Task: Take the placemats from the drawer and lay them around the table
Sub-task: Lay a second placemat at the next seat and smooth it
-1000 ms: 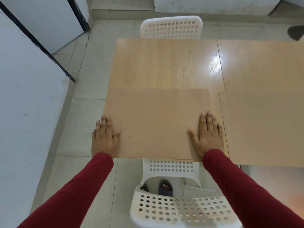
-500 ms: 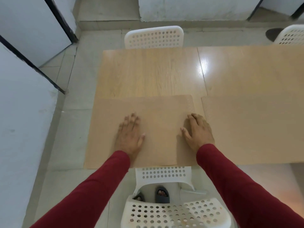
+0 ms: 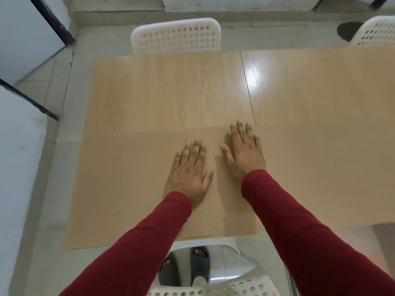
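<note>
Two tan placemats lie on one wooden tabletop [image 3: 171, 88]: one placemat [image 3: 128, 184] in the lower centre of the frame, the other placemat [image 3: 327, 171] at the right. Two hands rest flat: the left hand [image 3: 190, 174] and the right hand [image 3: 243, 152]. Three white perforated chairs show: one chair [image 3: 177, 36] at top centre, one chair [image 3: 376, 33] at the upper right corner, one chair [image 3: 224, 289] at the bottom edge. Two dark slippers [image 3: 199, 265] appear at the bottom centre.

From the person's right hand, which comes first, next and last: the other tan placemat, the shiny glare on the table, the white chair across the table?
From the right hand:
1. Second tan placemat, just to its right.
2. Bright glare patch on the wooden table, straight ahead.
3. White perforated plastic chair, beyond the far edge, leftward.
</note>
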